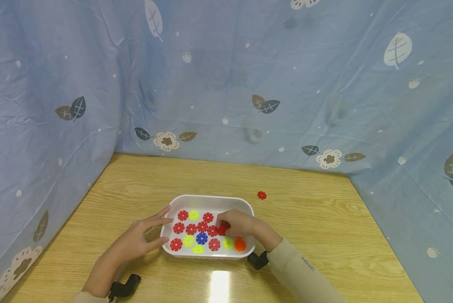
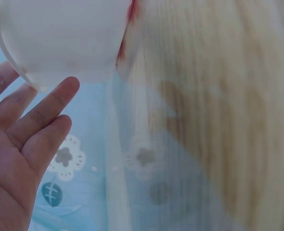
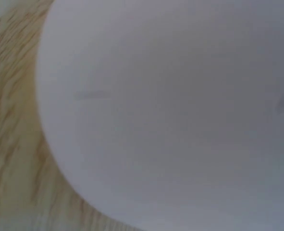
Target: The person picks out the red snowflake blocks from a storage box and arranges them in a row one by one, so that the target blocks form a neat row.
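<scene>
A white plastic tray [image 1: 228, 201] holds red, yellow-green, blue and orange notched plastic discs, mostly lying flat. My right hand [image 1: 239, 223] reaches over its right side and pinches a red disc [image 1: 221, 229], largely covered by the fingers. At the left end, my left hand [image 1: 137, 239] has its fingers spread along the rim. In the left wrist view, that hand [image 2: 24, 144] shows fairly straight fingers beside the tray's wall [image 2: 60, 43]. The pale wall of the tray [image 3: 156, 125] fills most of the right wrist view, which hides the right fingers.
One loose red disc [image 1: 262, 195] lies on the wooden table [image 1: 309, 219] beyond the tray's right corner. A blue patterned cloth [image 1: 218, 84] hangs along the back and both sides. Black wrist mounts [image 1: 125, 286] sit under both wrists.
</scene>
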`<state>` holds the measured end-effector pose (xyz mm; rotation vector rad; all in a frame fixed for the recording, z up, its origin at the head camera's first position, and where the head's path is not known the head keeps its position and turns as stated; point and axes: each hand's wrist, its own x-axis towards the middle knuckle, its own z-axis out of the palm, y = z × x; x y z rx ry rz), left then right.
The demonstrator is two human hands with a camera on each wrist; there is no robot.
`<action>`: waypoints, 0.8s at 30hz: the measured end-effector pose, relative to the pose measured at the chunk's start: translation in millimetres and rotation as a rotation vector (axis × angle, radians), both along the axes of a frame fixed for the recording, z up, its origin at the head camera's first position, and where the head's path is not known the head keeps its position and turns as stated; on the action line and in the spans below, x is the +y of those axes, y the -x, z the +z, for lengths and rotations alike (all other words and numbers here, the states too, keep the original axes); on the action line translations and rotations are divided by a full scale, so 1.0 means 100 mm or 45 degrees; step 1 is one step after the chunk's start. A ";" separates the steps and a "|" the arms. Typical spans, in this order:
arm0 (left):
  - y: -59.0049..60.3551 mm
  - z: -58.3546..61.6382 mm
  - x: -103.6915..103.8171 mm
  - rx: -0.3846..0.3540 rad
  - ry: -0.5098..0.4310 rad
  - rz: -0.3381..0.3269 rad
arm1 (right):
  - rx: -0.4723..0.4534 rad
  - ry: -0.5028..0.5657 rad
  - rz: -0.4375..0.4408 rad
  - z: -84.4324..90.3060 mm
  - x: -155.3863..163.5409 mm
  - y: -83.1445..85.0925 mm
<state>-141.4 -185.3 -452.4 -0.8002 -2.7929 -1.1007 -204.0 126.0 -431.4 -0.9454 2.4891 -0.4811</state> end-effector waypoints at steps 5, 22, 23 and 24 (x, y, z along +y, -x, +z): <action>-0.01 0.00 0.01 -0.007 0.000 0.018 | -0.078 0.134 -0.006 0.05 0.02 0.01; 0.01 -0.02 -0.01 0.048 0.016 -0.010 | -0.190 0.489 -0.144 0.14 0.19 0.02; 0.01 -0.02 -0.01 0.048 0.018 -0.015 | -0.207 0.515 -0.168 0.14 0.22 0.02; 0.01 -0.02 -0.01 0.050 0.015 -0.021 | -0.221 0.541 -0.190 0.14 0.24 0.03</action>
